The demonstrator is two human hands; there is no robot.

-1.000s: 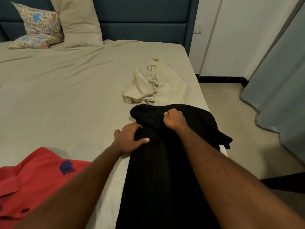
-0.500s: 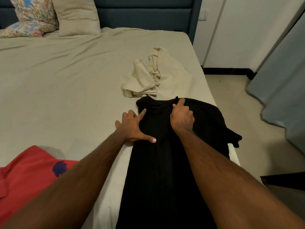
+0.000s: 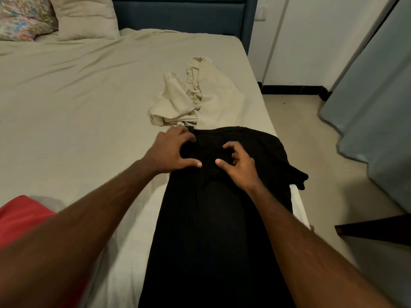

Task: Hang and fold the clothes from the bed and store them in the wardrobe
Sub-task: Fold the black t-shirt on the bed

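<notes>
Both hands [image 3: 200,156] on black garment [image 3: 213,218]

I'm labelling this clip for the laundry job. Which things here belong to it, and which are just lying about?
Part of the job:
black garment, under both hands
cream garment, crumpled on the bed
red shirt, at the near left
left hand, right hand

Just lying about:
floral pillow
plain pillow
curtain

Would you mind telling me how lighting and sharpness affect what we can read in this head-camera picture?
Head view: dim, warm light; the black garment reads as a near-featureless dark mass, folds barely visible; the left hand and right hand look slightly soft; wide-angle distortion bows the bed edge and stretches the forearms.
</notes>
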